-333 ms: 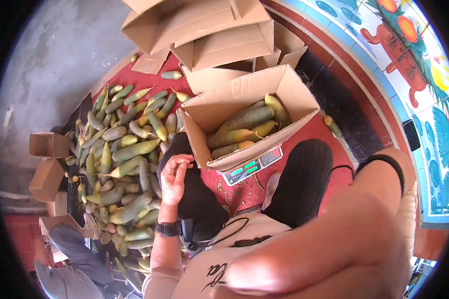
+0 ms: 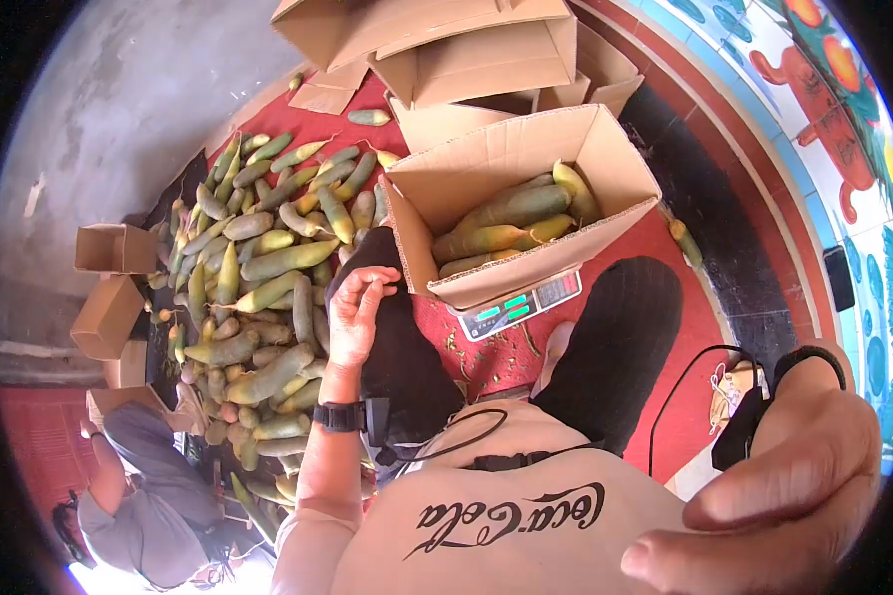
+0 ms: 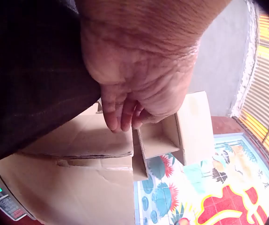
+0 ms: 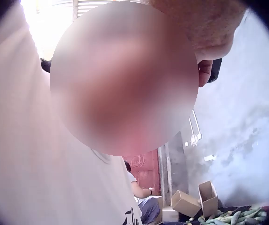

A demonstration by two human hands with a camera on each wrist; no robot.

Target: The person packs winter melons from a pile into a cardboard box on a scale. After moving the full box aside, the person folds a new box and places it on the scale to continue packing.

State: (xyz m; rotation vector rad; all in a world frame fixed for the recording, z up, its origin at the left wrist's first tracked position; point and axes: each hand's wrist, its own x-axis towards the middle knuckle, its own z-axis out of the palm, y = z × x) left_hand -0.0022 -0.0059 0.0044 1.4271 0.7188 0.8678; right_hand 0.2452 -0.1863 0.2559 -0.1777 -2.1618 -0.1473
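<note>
An open cardboard box (image 2: 526,268) holding several long green radishes (image 2: 516,208) sits on a digital scale (image 2: 521,305) with lit green displays. My left hand (image 2: 355,315) hangs over my left thigh beside the box's near left corner. Its fingers are loosely bent and hold nothing; in the left wrist view the fingertips of that hand (image 3: 141,75) overlap the carton's edge. Raised close to the head camera, my right hand (image 2: 784,486) looms large at the lower right, its fingers loosely bent with nothing visible between them. In the right wrist view it is beside my blurred head, partly hidden.
A large heap of green radishes (image 2: 258,268) covers the red floor on the left. Empty cartons (image 2: 486,59) are stacked behind the box, and smaller boxes (image 2: 109,317) stand far left. Another person (image 2: 149,496) sits at lower left. A tiled mural wall (image 2: 853,149) runs along the right.
My right arm has swung away from in front of my chest to the lower right, uncovering the shirt print. The head view has shifted slightly; the left hand stays by the box.
</note>
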